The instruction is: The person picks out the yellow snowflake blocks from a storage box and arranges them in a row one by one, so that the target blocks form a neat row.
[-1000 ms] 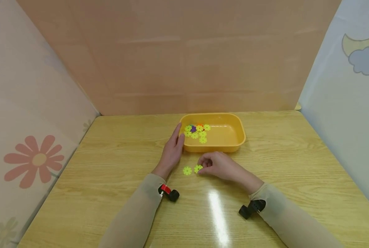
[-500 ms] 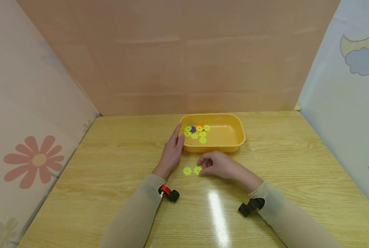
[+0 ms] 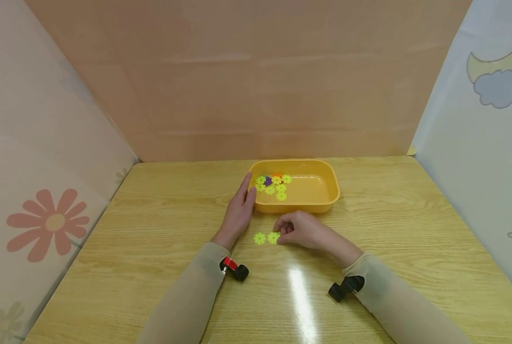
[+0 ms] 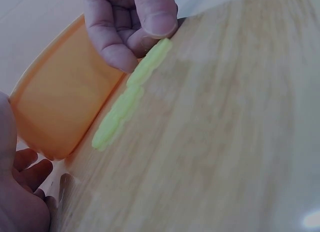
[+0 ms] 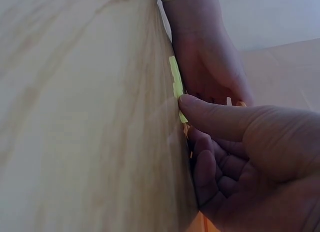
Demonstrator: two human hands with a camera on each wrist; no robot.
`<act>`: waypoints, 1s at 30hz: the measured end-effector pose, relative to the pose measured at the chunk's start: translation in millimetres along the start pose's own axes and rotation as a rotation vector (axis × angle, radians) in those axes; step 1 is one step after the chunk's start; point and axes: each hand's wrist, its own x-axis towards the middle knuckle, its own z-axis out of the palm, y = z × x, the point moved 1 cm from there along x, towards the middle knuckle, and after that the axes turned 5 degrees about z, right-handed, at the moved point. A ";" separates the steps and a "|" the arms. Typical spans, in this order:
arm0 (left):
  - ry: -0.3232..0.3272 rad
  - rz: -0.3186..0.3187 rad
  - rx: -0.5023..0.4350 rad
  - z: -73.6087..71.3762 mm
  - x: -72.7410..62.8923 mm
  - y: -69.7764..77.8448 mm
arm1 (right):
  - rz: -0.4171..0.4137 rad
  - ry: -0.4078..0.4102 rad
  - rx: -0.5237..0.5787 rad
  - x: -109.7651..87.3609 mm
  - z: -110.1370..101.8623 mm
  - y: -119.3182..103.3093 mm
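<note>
My left hand [image 3: 237, 210] rests against the left side of a yellow plastic tray [image 3: 296, 209], its fingers stretched along the wall and the thumb at the near corner. In front of the tray, two yellow-green flower-shaped plastic discs lie side by side on the table. My right hand [image 3: 300, 230] pinches the edge of the right disc [image 3: 273, 238] between thumb and fingers, close at the tabletop. The left disc [image 3: 259, 238] has no hand on it. In the left wrist view, the right thumb [image 4: 159, 22] covers one end of the row of discs.
Inside the tray, at its left, lie several more yellow-green discs [image 3: 270, 190], a purple one [image 3: 267, 181] and some orange-red. A tan panel [image 3: 256, 95] stands behind the wooden table [image 3: 174, 224]; printed walls flank it. Each wrist carries a small black camera.
The right hand has shifted the right disc slightly left, nearer to the left one, and it now lies flatter. The left hand keeps its place at the tray.
</note>
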 end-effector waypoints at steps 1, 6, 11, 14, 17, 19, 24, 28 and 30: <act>0.000 0.000 -0.001 -0.1 0.0 0.0 | -0.011 0.000 0.002 0.9 0.5 1.8; 0.002 -0.001 0.003 -0.1 0.4 -0.1 | -0.087 0.016 0.008 8.5 6.1 23.2; -0.001 -0.003 0.004 -0.1 0.0 0.8 | -0.065 0.020 -0.010 7.9 6.2 20.4; -0.005 0.002 0.002 0.0 0.1 1.1 | -0.044 0.017 -0.003 3.1 2.8 8.6; -0.006 0.012 -0.001 0.1 0.3 0.9 | -0.007 0.000 0.025 -1.4 -1.7 -4.3; -0.003 0.014 -0.003 0.2 0.6 0.2 | 0.017 -0.004 0.034 -2.3 -2.6 -7.0; -0.001 0.002 -0.001 0.5 -0.2 -1.0 | 0.033 -0.006 0.027 -5.8 -7.5 -10.8; -0.005 0.005 -0.006 0.8 -0.5 -1.3 | 0.044 -0.005 0.038 -11.4 -19.2 -17.8; -0.005 0.009 -0.009 0.7 -0.4 -1.1 | 0.048 0.009 0.043 -13.7 -26.6 -21.5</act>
